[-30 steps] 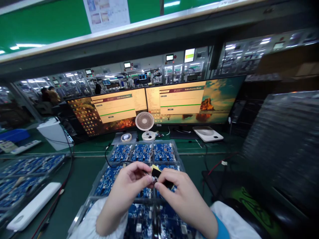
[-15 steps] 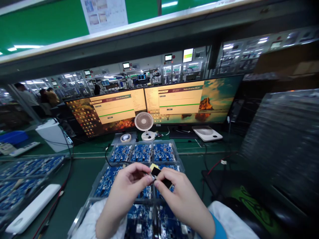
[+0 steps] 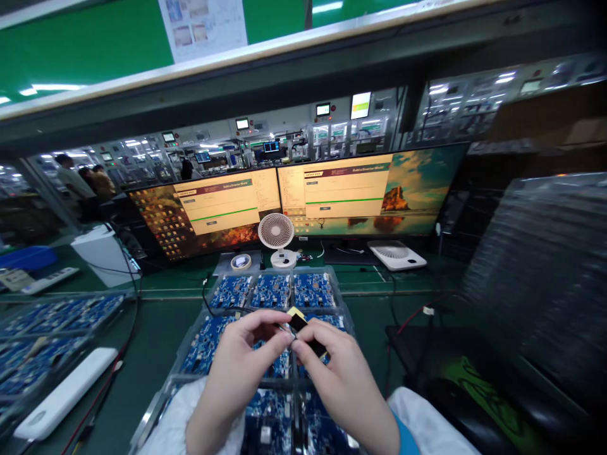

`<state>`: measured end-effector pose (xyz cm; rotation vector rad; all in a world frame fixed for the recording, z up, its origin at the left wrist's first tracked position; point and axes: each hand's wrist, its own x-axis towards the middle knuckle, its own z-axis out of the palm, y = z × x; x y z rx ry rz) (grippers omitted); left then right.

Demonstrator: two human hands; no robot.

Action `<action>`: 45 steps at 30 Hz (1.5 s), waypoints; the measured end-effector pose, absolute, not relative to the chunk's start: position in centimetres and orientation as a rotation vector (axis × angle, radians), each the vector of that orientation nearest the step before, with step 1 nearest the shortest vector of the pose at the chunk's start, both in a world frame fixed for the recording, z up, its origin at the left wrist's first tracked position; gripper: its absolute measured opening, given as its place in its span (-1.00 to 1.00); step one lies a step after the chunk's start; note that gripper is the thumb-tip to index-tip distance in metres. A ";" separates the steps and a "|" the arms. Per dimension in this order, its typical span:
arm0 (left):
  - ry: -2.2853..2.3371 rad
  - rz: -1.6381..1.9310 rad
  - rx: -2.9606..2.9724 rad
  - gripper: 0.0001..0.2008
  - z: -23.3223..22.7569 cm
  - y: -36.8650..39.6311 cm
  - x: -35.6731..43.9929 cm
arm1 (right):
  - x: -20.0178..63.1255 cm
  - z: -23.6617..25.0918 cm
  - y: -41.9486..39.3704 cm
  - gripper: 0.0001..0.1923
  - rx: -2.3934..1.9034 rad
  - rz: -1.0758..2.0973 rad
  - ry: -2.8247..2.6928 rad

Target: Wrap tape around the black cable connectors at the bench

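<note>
My left hand and my right hand meet above a clear tray of blue circuit boards. Between their fingertips they pinch a small black part with a yellow backing. My right hand grips the black body. The thumb and forefinger of my left hand pinch its near end. What the fingertips do there is too small to tell. White sleeves cover both wrists.
Two wide monitors stand behind the tray, with a small white desk fan, a tape roll and a flat white fan in front. More board trays and a white slab lie left. Stacked dark trays rise right. People stand far left.
Both hands stay pinched on the small part with only slight finger shifts. The view drifts a little, and a person in the far left background moves.
</note>
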<state>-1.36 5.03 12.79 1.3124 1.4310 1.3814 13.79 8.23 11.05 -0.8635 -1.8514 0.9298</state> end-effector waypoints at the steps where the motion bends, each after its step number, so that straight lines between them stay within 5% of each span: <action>1: 1.432 1.388 1.309 -0.84 12.8 5.1 -1.4 | 13.7 11.0 8.2 -0.75 -0.868 0.934 -1.832; 12: 1.380 1.797 1.150 -0.91 12.1 5.3 -1.4 | 14.0 11.2 8.3 -0.78 -0.831 1.088 -1.763; 37: 1.242 1.718 1.127 -0.91 11.9 5.4 -1.5 | 14.2 11.1 8.1 -0.77 -0.696 1.023 -1.694; 45: 1.123 1.567 0.854 -0.81 13.2 5.1 -0.9 | 14.2 11.1 8.1 -0.87 -0.607 1.460 -1.456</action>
